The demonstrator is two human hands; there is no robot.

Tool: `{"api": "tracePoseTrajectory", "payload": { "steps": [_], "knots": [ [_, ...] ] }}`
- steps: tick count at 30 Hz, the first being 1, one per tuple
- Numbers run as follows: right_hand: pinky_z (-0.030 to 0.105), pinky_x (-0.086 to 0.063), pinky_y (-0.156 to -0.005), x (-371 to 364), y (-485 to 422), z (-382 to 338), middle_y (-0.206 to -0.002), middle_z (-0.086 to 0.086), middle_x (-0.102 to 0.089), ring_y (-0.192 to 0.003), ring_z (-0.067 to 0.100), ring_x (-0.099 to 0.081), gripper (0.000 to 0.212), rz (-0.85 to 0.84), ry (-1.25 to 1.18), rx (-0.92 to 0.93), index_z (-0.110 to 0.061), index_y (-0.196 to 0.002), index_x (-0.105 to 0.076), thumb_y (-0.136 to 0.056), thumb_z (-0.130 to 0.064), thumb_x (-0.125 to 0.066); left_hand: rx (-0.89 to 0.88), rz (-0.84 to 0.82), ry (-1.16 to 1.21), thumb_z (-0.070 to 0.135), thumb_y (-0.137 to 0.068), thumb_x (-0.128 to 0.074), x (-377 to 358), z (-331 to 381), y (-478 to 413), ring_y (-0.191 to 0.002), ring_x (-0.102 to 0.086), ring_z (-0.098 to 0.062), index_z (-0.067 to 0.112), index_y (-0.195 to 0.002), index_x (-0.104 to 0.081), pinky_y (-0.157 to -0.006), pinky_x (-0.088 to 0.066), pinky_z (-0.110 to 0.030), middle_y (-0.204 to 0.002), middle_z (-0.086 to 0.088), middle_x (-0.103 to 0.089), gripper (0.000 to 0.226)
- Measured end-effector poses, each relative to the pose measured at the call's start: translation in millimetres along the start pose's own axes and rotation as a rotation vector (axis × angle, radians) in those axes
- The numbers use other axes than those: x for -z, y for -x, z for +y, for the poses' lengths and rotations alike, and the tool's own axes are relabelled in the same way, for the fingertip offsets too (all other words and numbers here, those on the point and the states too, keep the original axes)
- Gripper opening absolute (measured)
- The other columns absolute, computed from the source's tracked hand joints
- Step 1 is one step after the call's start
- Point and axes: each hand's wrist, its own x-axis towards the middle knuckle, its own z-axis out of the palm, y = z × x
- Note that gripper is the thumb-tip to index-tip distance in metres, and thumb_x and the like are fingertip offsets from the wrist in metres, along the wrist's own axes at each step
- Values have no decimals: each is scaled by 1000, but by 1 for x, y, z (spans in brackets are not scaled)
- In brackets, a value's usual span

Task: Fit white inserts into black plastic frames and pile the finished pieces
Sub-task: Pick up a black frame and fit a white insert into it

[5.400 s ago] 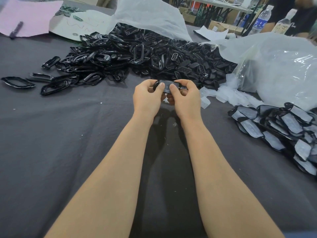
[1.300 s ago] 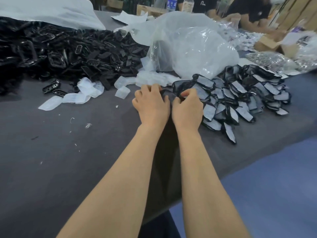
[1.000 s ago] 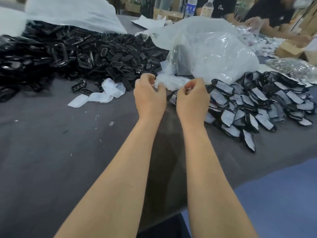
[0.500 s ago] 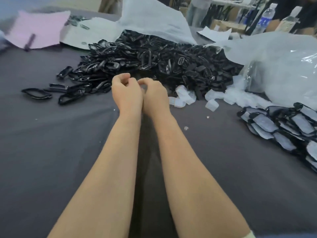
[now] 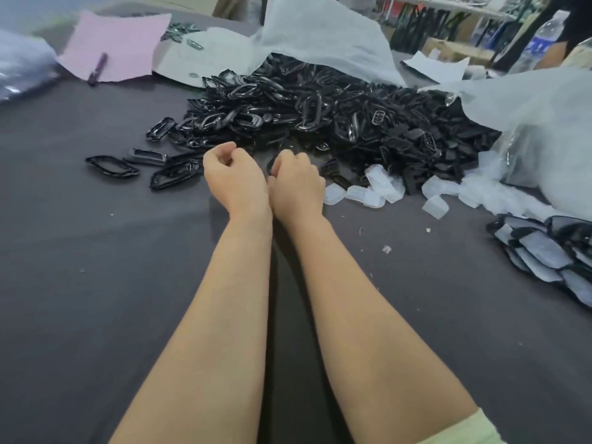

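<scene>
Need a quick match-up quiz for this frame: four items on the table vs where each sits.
Things:
1 pink paper sheet
2 heap of empty black plastic frames
3 loose white plastic inserts
4 pile of finished black frames with white inserts

Places:
A right edge of view, near side
B far left corner
C centre of view, far side
D along the heap's near right edge

Pairs: 1-B, 2-C, 3-D, 4-A

One head-worn view (wide-angle) looks forward and down, close over the table (image 5: pixel 96 283), toward the heaped black frames (image 5: pixel 320 116)
</scene>
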Motion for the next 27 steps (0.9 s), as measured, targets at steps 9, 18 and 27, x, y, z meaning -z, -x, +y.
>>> {"api": "tracePoseTrajectory", "payload": {
  "steps": [9, 18, 27],
  "knots": [
    [16, -35, -81, 22, 1, 27, -114, 12, -56, -98, 20, -52, 33, 39, -329, -7, -7, -112, -62, -83, 1, -50, 15, -56, -21, 5, -91, -47, -8, -5, 12, -85, -51, -10, 16, -100, -54, -83, -45, -22, -103, -1, -56, 16],
    [3, -38, -62, 63, 6, 45, -79, -6, -58, -65, 0, -50, 26, 26, -383, 199, -9, -84, -66, -75, 9, -50, -47, -398, -231, 35, -97, -52, -14, -6, 21, -89, -67, -21, 17, -96, -64, -94, -52, -46, -88, -1, -69, 21],
    [13, -45, -74, 72, 2, 60, -82, -7, -68, -81, 7, -61, 32, 137, -522, 45, -16, -86, -63, -80, 8, -43, -39, -451, -313, 12, -96, -55, -20, -12, 23, -66, -67, -19, 12, -85, -62, -77, -60, -40, -82, -8, -69, 14]
  ]
}}
